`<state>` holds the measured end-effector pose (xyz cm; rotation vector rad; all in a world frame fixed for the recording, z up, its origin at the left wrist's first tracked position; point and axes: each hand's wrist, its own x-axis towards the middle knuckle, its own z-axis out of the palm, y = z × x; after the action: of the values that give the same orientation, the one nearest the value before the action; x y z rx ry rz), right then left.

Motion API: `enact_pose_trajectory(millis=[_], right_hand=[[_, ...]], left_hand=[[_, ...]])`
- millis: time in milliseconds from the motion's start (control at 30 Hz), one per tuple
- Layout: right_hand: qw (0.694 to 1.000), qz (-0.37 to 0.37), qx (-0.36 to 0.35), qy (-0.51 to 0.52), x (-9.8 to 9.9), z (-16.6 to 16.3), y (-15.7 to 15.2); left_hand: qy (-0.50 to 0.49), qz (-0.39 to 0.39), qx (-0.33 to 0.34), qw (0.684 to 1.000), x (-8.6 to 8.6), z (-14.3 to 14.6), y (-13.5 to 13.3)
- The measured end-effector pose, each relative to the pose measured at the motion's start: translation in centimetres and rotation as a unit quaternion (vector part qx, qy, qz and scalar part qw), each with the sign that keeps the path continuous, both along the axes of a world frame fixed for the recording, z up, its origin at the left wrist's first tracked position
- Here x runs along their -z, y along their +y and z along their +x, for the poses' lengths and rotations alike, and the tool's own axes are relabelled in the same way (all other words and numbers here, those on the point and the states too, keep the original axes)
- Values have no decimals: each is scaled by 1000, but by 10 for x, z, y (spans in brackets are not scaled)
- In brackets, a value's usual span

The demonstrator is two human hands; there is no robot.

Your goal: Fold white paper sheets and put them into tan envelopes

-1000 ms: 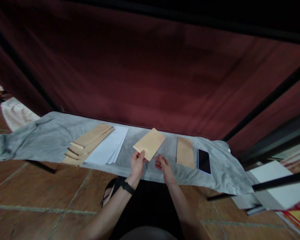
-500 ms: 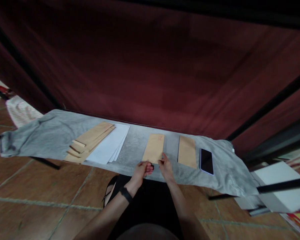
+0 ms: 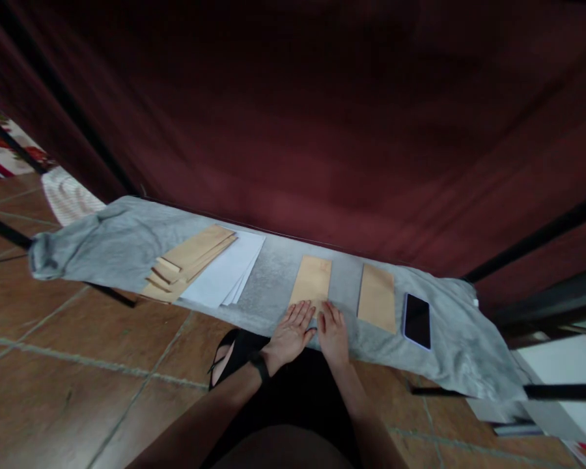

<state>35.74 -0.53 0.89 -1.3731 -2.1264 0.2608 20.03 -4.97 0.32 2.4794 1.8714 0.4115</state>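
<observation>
A brown paper envelope [image 3: 312, 277] lies in front of me on the grey cloth, with a faint red mark near its far right corner. Flat across its near end rests my left hand [image 3: 293, 331], fingers stretched out and a dark band on the wrist. Beside it, my right hand [image 3: 331, 329] lies with its fingers extended on the envelope's near right part. Both hands cover the near edge, so that edge is hidden. A second brown envelope [image 3: 376, 298] lies to the right, untouched.
At the left, several brown envelopes [image 3: 200, 253] are fanned out, partly over white paper sheets [image 3: 232, 267]. A phone [image 3: 417, 320] lies at the right. Grey cloth [image 3: 112, 244] covers the narrow table, and a dark red curtain [image 3: 293, 143] hangs behind it.
My hands have gone from fingering the envelope's near end to lying flat on it, closer together. The view has shifted slightly.
</observation>
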Motion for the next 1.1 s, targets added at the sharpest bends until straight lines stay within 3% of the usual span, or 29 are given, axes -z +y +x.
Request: enact_pose_trajectory(millis=[67,133,433,767,933,1100], right_hand=[[997,39,-66,-29,6,3,-11],[993,55,-85,-64,10,5,-19],[988,70,-63,-124,4,-3,-25],[989,75,-59,-116,5,-3,-26],[989,77,-59,-112,6,-4,-26],[989,79,-64,-109,4,-4,-26]], left_hand=[[-4,-15,9,1000,-1,-3,2],[-10,-37,17,999,-3,-8,8],[-16,-60,-20,998,-4,-21,80],[-35,-51,18,998,-2,-14,160],[-42,-25,32,998,3,-15,180],[-39,-38,50,997,4,-19,181]])
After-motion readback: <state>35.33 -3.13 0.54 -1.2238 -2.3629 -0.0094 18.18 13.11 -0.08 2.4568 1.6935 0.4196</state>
